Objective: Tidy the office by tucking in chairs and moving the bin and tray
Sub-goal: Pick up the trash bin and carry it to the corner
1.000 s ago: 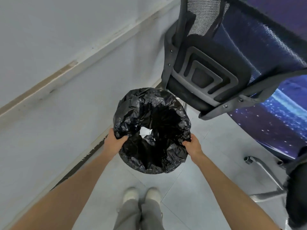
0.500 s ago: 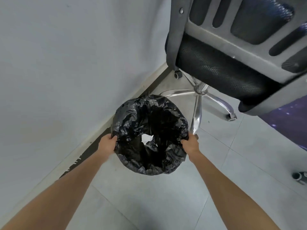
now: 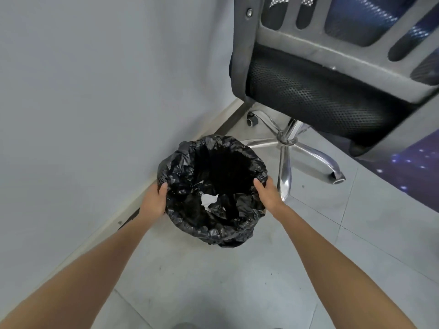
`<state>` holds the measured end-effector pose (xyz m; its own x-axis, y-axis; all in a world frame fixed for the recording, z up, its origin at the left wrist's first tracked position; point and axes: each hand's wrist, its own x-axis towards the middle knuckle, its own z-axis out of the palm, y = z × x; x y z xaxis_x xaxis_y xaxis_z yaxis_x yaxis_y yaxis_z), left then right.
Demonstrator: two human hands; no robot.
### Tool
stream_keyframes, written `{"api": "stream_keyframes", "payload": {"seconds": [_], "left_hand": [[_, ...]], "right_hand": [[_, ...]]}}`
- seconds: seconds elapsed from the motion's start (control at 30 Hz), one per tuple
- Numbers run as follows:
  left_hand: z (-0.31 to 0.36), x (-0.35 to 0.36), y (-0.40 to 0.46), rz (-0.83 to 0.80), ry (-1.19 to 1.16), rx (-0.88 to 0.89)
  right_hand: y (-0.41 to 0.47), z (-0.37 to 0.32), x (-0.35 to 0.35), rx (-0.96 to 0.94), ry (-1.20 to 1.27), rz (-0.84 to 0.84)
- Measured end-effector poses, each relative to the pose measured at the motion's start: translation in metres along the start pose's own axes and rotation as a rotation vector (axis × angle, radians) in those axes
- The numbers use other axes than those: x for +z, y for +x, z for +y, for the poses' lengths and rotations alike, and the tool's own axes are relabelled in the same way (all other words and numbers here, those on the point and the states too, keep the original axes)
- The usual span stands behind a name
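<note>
Both hands, left hand (image 3: 154, 201) and right hand (image 3: 267, 191), grasp opposite rim sides of the round bin lined with crinkled black plastic (image 3: 215, 230), upright between them, mouth up, near the grey wall (image 3: 95, 91).

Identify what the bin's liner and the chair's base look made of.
Bin liner: thin black plastic film, glossy, going by its crinkles and highlights. Chair base: apparently polished or chromed metal, given its mirror-like reflections; plated plastic cannot be ruled out.
</note>
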<state>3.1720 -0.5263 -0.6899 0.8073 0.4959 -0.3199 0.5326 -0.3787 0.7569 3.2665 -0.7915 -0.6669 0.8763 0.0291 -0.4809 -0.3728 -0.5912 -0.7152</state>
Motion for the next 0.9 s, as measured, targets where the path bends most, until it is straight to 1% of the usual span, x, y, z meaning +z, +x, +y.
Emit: {"api": "stream_keyframes", "payload": {"seconds": [0.07,0.1,0.13,0.17,0.23,0.33,0.37,0.5,0.6,0.67,0.77,0.9], "left_hand": [[0.020,-0.012,-0.013,0.050,0.341,-0.004],[0.033,-0.020,-0.021,0.061,0.450,0.019],[0.048,-0.028,-0.029,0.053,0.507,0.066],[0.065,-0.036,-0.040,0.022,0.510,0.115],[0.103,-0.051,-0.064,-0.085,0.420,0.217],[0.175,-0.073,-0.121,-0.322,0.331,0.312],[0.201,-0.080,-0.142,-0.368,0.305,0.324],[0.299,-0.111,-0.228,-0.459,0.114,0.299],[0.357,-0.142,-0.303,-0.579,-0.007,0.311],[0.383,-0.164,-0.350,-0.662,-0.093,0.284],[0.410,-0.188,-0.411,-0.739,-0.146,0.291],[0.426,-0.207,-0.485,-0.883,-0.101,0.383]], "right_hand": [[-0.013,-0.010,-0.017,0.090,-0.009,0.002],[-0.024,-0.015,-0.027,0.105,-0.035,0.031],[-0.039,-0.020,-0.038,0.109,-0.056,0.061],[-0.056,-0.026,-0.048,0.107,-0.067,0.082],[-0.098,-0.039,-0.070,0.099,-0.050,0.085],[-0.171,-0.073,-0.108,0.115,0.077,0.098],[-0.197,-0.086,-0.123,0.107,0.122,0.121],[-0.311,-0.138,-0.193,0.049,0.301,0.226],[-0.401,-0.164,-0.246,0.066,0.461,0.317],[-0.463,-0.175,-0.273,0.102,0.593,0.395],[-0.555,-0.173,-0.298,0.122,0.710,0.549],[-0.667,-0.144,-0.291,0.240,0.850,0.746]]}}
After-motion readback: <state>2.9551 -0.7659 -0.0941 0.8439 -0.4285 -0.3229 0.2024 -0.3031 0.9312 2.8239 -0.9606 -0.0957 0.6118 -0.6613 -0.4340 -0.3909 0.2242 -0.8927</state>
